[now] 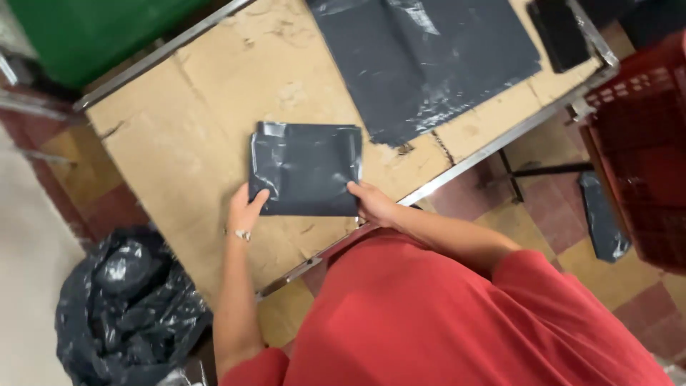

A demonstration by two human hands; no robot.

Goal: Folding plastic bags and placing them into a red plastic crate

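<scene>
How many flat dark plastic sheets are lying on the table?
2. A folded dark sheet lies between both hands; a larger dark sheet lies spread at the table's far side. More may be out of view.

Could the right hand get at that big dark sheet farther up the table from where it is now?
Probably yes. The right hand rests on the near corner of the folded bag, and the sheet lies flat just beyond it, with only bare table between and nothing in the way.
</scene>
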